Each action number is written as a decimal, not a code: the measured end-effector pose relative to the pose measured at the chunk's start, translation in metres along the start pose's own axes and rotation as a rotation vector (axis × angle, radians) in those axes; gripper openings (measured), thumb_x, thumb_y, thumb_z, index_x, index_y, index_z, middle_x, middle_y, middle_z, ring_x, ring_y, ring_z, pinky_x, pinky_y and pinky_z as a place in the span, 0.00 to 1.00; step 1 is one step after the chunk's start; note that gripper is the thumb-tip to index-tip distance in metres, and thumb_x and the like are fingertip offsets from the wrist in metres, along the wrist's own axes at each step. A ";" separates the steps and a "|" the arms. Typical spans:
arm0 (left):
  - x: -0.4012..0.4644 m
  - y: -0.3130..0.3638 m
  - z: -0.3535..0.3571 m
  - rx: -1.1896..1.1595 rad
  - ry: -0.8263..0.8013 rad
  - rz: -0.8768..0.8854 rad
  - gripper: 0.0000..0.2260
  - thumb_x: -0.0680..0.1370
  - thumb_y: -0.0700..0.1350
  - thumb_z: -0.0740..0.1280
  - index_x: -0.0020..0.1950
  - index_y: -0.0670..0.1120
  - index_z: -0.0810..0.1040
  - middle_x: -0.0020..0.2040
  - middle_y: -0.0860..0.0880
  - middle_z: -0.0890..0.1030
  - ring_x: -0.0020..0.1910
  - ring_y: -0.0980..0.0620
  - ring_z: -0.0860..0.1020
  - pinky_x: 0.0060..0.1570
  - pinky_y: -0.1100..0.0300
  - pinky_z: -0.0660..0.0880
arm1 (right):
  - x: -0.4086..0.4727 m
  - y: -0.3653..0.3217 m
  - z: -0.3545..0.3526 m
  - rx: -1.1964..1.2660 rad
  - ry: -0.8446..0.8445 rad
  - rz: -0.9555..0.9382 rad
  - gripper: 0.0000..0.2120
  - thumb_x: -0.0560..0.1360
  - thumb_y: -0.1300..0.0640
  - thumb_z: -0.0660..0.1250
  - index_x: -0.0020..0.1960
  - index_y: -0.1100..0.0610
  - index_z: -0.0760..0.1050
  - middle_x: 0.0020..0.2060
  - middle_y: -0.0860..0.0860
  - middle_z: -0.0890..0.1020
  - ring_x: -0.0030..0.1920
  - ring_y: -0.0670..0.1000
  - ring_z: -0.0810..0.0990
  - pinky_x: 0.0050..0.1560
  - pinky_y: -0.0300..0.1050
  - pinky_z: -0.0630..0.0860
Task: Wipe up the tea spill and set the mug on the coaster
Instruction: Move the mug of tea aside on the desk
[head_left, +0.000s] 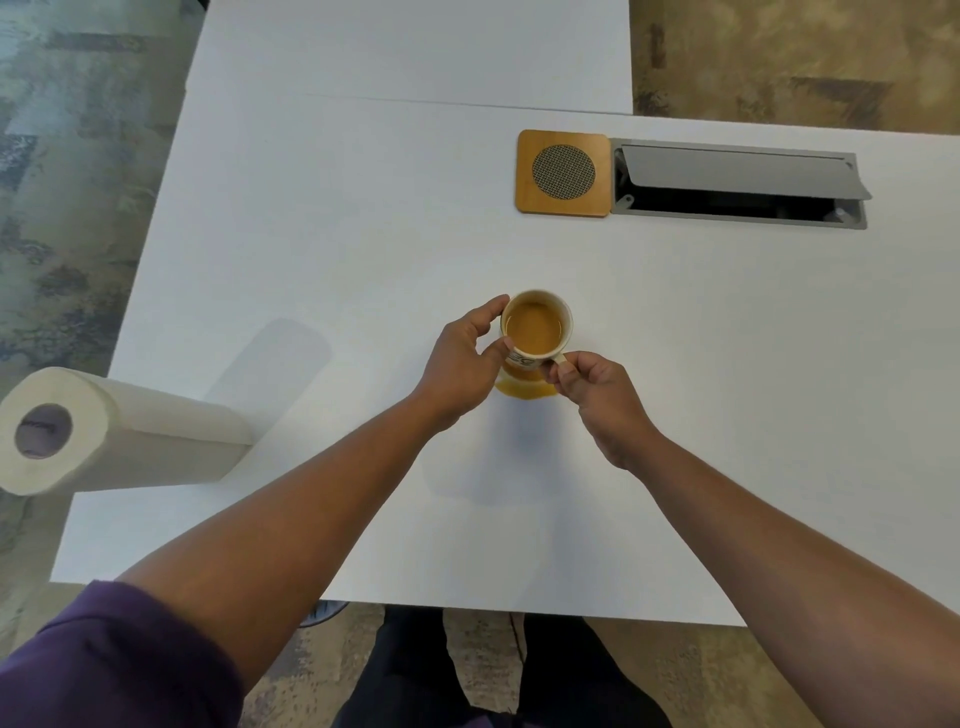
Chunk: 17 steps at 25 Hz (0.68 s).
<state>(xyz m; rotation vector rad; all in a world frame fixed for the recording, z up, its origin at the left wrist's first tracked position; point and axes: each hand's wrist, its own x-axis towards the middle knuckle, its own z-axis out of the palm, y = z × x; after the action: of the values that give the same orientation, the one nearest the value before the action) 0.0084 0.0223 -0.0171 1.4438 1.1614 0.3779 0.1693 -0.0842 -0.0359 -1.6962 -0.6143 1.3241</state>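
at your far left the paper towel roll (104, 431) lies on its side at the table's (332, 218) edge, its long axis running from the open core toward the middle of the table. it is well apart from both hands, and your left arm is the nearer one to it.

your left hand (462, 364) curls round the left wall of the mug (536, 327), thumb and fingers clasping it. the mug stands upright, nearly full of tea, with the tea spill (524, 391) pooled at its near side, between your two hands. there is dark print on the mug's side, too small to read.

your right hand (597, 395) pinches the mug's handle, which points toward you and to the right.

the coaster (562, 173) sits farther away and a little right of the mug, touching the grey cable hatch (737, 182). so the carry likely runs straight ahead and slightly right; keep the mug level, since it could slop.
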 end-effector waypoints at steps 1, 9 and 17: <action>-0.001 0.001 -0.001 0.006 -0.006 0.004 0.24 0.83 0.42 0.68 0.78 0.53 0.69 0.75 0.55 0.73 0.75 0.51 0.69 0.70 0.57 0.67 | -0.001 0.000 0.001 -0.005 0.005 -0.003 0.09 0.83 0.58 0.63 0.50 0.52 0.82 0.48 0.47 0.87 0.54 0.47 0.82 0.65 0.48 0.74; -0.005 0.005 -0.006 0.021 0.006 0.013 0.24 0.82 0.42 0.68 0.78 0.54 0.69 0.75 0.55 0.74 0.74 0.51 0.70 0.67 0.57 0.67 | -0.007 -0.006 0.005 -0.057 0.016 -0.041 0.10 0.83 0.56 0.63 0.50 0.48 0.82 0.51 0.49 0.87 0.58 0.52 0.82 0.65 0.51 0.75; -0.009 0.009 -0.006 0.024 0.010 0.010 0.24 0.83 0.42 0.68 0.78 0.53 0.69 0.75 0.54 0.74 0.74 0.51 0.70 0.70 0.53 0.69 | -0.010 -0.009 0.006 -0.077 0.017 -0.038 0.09 0.83 0.56 0.63 0.51 0.49 0.82 0.51 0.51 0.86 0.58 0.53 0.82 0.64 0.51 0.76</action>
<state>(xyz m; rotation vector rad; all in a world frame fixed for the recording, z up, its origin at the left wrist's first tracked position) 0.0036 0.0204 -0.0038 1.4706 1.1707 0.3795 0.1613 -0.0860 -0.0236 -1.7469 -0.6925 1.2724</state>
